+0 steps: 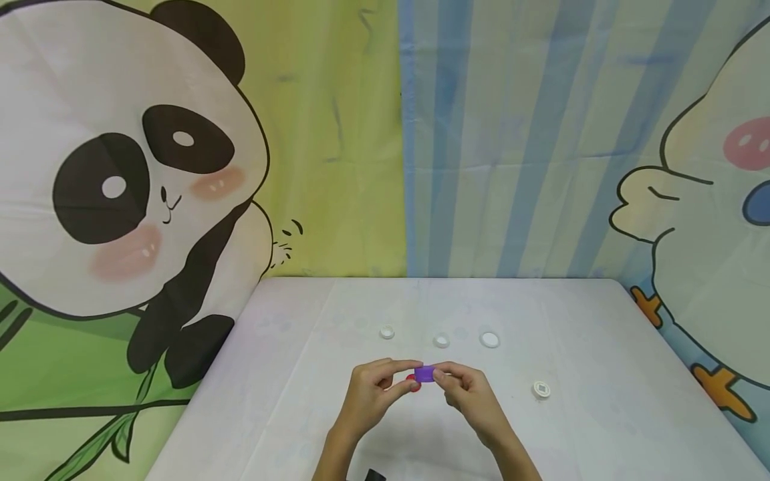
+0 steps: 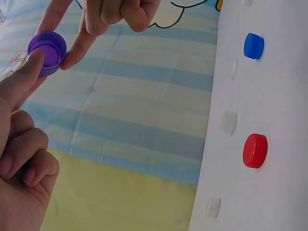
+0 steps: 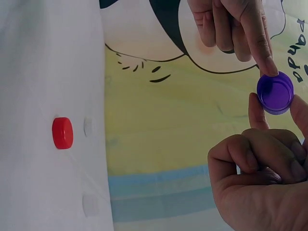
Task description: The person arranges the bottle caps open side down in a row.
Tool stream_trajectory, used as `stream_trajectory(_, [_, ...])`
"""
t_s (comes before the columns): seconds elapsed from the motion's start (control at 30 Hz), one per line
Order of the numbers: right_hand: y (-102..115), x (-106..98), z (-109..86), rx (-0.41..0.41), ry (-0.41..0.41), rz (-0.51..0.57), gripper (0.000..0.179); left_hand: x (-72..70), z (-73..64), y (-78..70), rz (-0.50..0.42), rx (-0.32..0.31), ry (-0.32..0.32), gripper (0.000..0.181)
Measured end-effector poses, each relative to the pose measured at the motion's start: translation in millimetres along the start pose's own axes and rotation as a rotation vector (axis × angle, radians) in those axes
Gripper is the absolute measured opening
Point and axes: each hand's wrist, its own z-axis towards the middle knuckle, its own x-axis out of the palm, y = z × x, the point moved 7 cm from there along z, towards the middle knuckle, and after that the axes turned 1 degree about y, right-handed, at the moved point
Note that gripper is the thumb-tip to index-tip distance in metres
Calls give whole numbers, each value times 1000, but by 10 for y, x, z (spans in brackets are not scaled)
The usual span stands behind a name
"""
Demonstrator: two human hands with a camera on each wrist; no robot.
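**Left hand and right hand meet on one purple cap**

You hold the purple cap between both hands, clear of the desk and ahead of your body. Your left hand pinches its left end, index finger along the upper edge and thumb below; your right hand pinches the right end with thumb and index. Both grips are narrow, and the other fingers curl in.

The step in hand looks like steadying or turning the cap between your fingertips. Your next move seems to call for one hand keeping its pinch while the other eases off, so the smooth wall doesn't slip.

Its hollow mouth turns back toward your wrists, since both wrist views look into it; the closed end faces away. Being squat, it has no real long axis: the round axis runs roughly fore and aft, and its broader span lies left to right in the head view.

Beyond your grip, a red cap lies flat on the desk, partly hidden by your left thumb from above. A blue cap shows only in the left wrist view. Farther back sit a small pale ring, a second pale ring and a wider pale ring; a white round piece lies off to your right.
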Motion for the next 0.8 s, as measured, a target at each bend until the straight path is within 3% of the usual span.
stream_trajectory(0.23, [38, -23, -7, 12, -117, -56, 23, -70, 38, -90, -28, -128, -15, 31])
stream_trajectory(0.4, [164, 2, -26, -46, -159, -126, 21, -123, 77, -185, -48, -200, -10, 28])
stream_trajectory(0.53, [303, 55, -45, -128, -153, -186, 25, -116, 62, -158, -46, -190, -5, 29])
stream_trajectory(0.8, [407, 153, 4, -270, -108, -276, 30, -108, -61, 136, 20, -107, -19, 30])
